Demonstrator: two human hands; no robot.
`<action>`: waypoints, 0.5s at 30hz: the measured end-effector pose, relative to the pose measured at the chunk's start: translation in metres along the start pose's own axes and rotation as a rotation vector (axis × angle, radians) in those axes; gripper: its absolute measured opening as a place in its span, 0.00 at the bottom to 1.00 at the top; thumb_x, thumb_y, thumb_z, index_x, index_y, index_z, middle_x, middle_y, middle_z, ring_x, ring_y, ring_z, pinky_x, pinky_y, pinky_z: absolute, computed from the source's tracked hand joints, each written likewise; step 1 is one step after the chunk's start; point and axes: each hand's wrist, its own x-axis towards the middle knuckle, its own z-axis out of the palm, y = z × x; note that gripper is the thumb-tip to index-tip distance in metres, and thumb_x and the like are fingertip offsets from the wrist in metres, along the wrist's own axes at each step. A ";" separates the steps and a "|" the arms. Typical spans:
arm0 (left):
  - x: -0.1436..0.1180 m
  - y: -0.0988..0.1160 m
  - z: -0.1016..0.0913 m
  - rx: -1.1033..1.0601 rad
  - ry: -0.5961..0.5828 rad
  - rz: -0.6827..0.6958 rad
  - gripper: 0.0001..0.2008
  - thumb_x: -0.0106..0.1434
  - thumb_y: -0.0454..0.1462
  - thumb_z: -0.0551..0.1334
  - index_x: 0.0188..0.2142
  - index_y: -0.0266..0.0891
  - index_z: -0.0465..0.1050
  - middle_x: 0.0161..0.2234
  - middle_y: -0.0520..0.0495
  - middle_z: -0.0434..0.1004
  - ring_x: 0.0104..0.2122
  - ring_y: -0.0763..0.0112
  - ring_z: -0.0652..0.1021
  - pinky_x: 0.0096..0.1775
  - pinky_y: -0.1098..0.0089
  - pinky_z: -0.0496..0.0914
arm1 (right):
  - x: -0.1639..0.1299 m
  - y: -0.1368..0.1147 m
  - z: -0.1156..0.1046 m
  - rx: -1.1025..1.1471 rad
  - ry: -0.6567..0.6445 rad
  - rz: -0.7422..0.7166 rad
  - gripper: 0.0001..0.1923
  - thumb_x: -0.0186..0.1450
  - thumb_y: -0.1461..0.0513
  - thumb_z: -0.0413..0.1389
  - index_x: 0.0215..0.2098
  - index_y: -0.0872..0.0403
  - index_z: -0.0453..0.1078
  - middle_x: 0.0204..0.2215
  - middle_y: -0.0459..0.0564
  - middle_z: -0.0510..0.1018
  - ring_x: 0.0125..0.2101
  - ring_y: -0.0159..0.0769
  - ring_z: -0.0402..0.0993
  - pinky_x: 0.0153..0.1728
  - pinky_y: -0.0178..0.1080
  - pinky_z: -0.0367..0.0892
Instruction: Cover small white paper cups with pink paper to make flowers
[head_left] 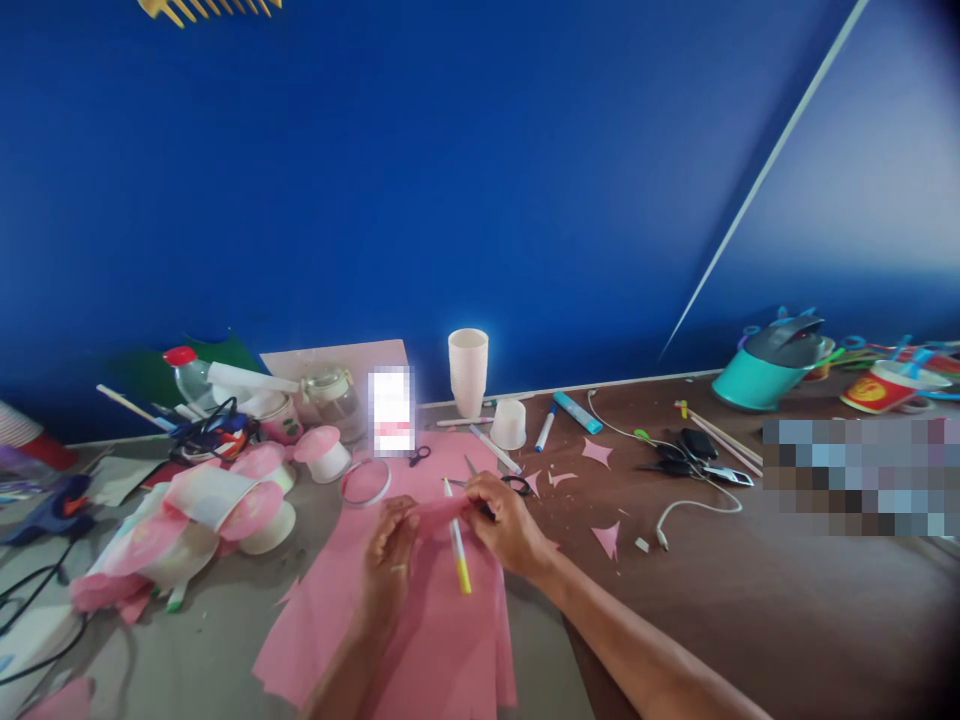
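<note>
My left hand (388,555) and right hand (508,522) pinch a pink strip (442,515) between them over the pink sheet (420,630), fingers closed on it. A yellow-tipped pen (458,545) lies just under the strip. Beyond stand two white cups (468,370), one marker (545,430) and four pink scraps (606,540).

Both forearms bare, reaching forward and converging toward the middle; left forearm entering from the bottom edge, rising almost straight up; right forearm coming in from the lower right on a long diagonal, wrist roughly straight. Left hand (390,555) back-up, fingers curled inward, fingertips pinched toward the right hand; a ring visible on one finger. Right hand (504,520) just beside the left, slightly farther forward, knuckles up, fingers bent and closed in a pinch; fingertips of both hands nearly meeting.
</note>
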 end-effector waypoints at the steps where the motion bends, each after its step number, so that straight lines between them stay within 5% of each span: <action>1: 0.000 -0.001 -0.001 0.045 0.001 0.081 0.12 0.56 0.47 0.70 0.29 0.41 0.79 0.34 0.46 0.74 0.39 0.63 0.74 0.41 0.69 0.70 | 0.001 0.004 0.000 -0.044 0.060 -0.050 0.06 0.60 0.66 0.53 0.29 0.51 0.71 0.31 0.49 0.73 0.32 0.36 0.69 0.35 0.38 0.65; 8: 0.000 -0.021 -0.010 0.433 -0.056 0.431 0.10 0.60 0.32 0.59 0.32 0.44 0.80 0.41 0.42 0.75 0.45 0.58 0.74 0.47 0.61 0.68 | 0.003 0.035 -0.009 -0.416 0.312 -0.122 0.13 0.59 0.69 0.50 0.39 0.53 0.72 0.38 0.54 0.75 0.40 0.42 0.71 0.42 0.43 0.66; 15: 0.006 -0.019 -0.009 0.565 -0.100 0.383 0.14 0.58 0.30 0.53 0.21 0.44 0.71 0.31 0.47 0.81 0.39 0.58 0.77 0.57 0.52 0.57 | -0.002 0.032 -0.007 -0.685 0.322 -0.111 0.12 0.60 0.69 0.53 0.38 0.52 0.74 0.40 0.53 0.77 0.40 0.43 0.69 0.43 0.43 0.58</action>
